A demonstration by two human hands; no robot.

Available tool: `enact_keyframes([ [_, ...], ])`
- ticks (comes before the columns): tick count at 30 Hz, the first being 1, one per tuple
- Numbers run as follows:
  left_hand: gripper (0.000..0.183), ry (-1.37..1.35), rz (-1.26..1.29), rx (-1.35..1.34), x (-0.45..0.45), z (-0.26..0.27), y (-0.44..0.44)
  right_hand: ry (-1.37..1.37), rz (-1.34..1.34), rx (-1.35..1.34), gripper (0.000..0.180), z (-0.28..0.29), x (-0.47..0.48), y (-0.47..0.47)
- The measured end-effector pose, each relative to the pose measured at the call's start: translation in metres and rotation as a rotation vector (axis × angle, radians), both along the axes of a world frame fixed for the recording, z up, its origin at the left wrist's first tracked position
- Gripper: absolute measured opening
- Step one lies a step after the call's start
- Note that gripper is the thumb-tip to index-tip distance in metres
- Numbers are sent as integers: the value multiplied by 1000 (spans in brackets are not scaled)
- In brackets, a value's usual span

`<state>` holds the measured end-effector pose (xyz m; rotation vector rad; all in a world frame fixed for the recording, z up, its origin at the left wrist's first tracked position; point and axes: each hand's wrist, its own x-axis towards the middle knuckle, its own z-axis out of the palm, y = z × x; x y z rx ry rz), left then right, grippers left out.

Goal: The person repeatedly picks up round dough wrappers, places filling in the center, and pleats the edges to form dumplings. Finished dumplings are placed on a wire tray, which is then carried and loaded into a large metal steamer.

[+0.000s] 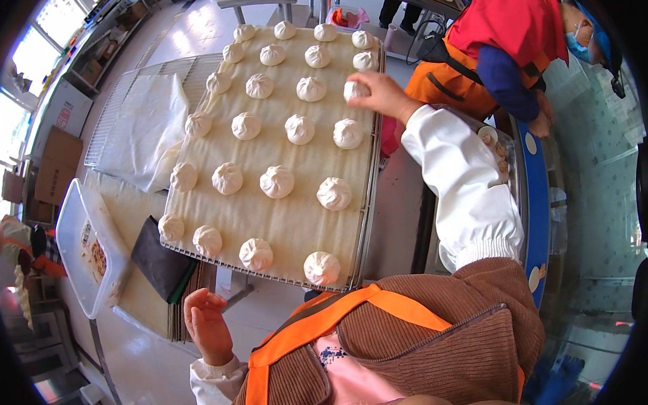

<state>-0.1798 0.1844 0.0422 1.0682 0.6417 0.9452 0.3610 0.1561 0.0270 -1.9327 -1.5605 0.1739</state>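
Note:
Several pleated, round filled buns (276, 181) lie in rows on a cloth-like mat over a wire rack tray (249, 210) in front of me. My right hand (379, 92) reaches over the tray's right side, its fingers around a bun (355, 90) at the right end of a row. Whether that bun touches the mat I cannot tell. Near the tray's lower left corner my left hand (207, 321) is raised, holding nothing, with its fingers slightly curled and the thumb side apart.
Left of the tray are a wire rack with a translucent sheet (147, 128), a clear plastic box (85, 253) with food remains and a dark folded cloth (162, 259). At right runs a blue-edged conveyor (535, 195) with dough pieces; a co-worker (506, 51) leans over it.

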Motion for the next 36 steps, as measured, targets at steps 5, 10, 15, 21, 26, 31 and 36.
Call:
enact_keyframes([
  [5, 37, 9, 9, -16, 2, 1, -4, -234, 2, 113, 56, -4, -3, -8],
  [10, 36, 23, 30, -30, 2, -2, -5, -10, 151, -31, 64, -6, 3, -2],
  [15, 36, 33, 60, -47, 0, 0, -8, -239, 19, 195, 66, -7, 10, 0],
  [21, 36, 78, 46, -39, 2, -1, -13, -189, -153, 221, 54, -20, 82, 31],
  [26, 35, 70, 92, -55, 3, -1, -17, -151, -370, -76, 57, -20, 58, 41],
  [31, 36, 49, 112, -22, -1, 0, -21, -219, 11, 219, 59, 16, 37, 21],
  [36, 37, 39, 79, -47, 6, 1, -18, -9, 331, -6, 51, 9, 6, 5],
])
